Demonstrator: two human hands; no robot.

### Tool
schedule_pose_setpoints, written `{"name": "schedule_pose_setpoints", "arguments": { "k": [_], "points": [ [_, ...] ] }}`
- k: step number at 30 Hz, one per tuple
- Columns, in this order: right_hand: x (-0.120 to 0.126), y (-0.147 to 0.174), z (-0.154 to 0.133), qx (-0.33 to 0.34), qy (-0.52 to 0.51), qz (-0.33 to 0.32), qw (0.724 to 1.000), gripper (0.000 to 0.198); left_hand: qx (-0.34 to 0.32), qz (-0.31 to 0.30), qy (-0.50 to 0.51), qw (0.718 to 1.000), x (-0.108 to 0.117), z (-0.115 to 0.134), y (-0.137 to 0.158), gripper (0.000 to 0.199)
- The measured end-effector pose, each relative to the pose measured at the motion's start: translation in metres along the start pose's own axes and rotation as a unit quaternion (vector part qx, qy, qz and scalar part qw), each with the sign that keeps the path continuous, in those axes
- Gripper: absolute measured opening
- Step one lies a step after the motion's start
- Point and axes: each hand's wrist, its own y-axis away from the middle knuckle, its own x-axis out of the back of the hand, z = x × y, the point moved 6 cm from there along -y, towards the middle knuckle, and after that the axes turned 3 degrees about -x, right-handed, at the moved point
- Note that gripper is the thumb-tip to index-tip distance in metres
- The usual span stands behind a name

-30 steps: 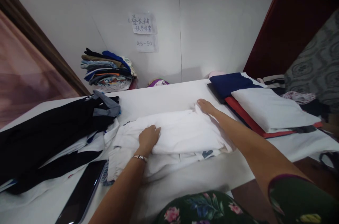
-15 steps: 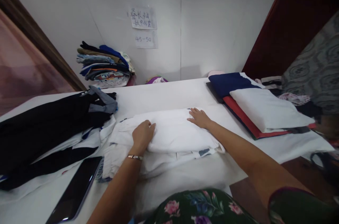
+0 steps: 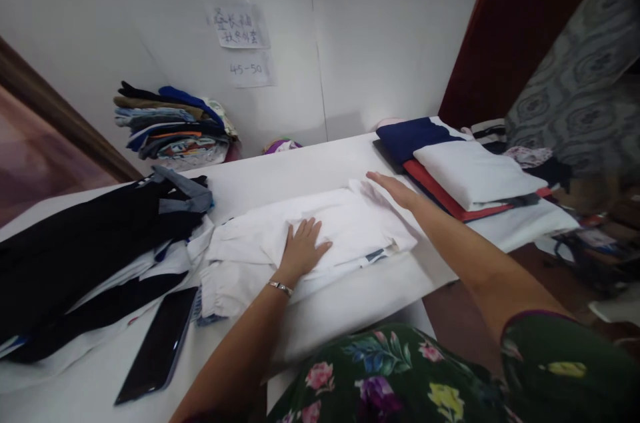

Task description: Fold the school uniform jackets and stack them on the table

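Note:
A white garment lies partly folded in front of me, with a gathered cuff at its left end and a dark patch near its front edge. My left hand rests flat on the middle of the cloth, fingers spread. At the far right corner my right hand is held edge-on with its fingers stretched out. A flap of the garment is raised just beside that hand; whether the fingers touch it I cannot tell.
Black and white clothes are heaped on the left, with a phone in front. Folded clothes are stacked at right on the white table. Another stack stands by the wall, below paper signs.
My left hand has opened and slid right to lie flat on the garment. My right hand has turned edge-on, and the garment's right end is now raised. The view has shifted right.

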Motion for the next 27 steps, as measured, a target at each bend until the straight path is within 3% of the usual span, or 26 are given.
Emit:
{"name": "schedule_pose_setpoints", "arguments": {
  "k": [4,7,10,13,20,27],
  "points": [
    [0.027,0.071,0.014,0.003,-0.046,0.028,0.999,0.064,-0.007,0.000,-0.014,1.000,0.003,0.001,0.000,0.058],
    [0.019,0.126,0.024,0.022,0.011,0.022,0.999,0.068,-0.007,-0.003,-0.017,1.000,0.005,0.003,0.000,0.058],
    [0.000,0.160,0.025,0.094,0.116,0.006,0.989,0.073,-0.004,-0.008,-0.015,1.000,0.005,0.004,-0.002,0.055],
    [-0.011,0.164,0.019,0.154,0.208,0.013,0.966,0.067,0.003,-0.020,-0.014,1.000,0.005,0.002,-0.004,0.051],
    [-0.029,0.126,0.008,0.183,0.296,0.028,0.937,0.051,0.025,-0.051,-0.013,0.998,0.012,-0.005,-0.007,0.043],
    [-0.076,0.133,0.017,0.196,0.331,-0.008,0.923,0.058,0.035,0.014,-0.084,0.996,0.032,-0.016,0.007,0.038]
  ]
}}
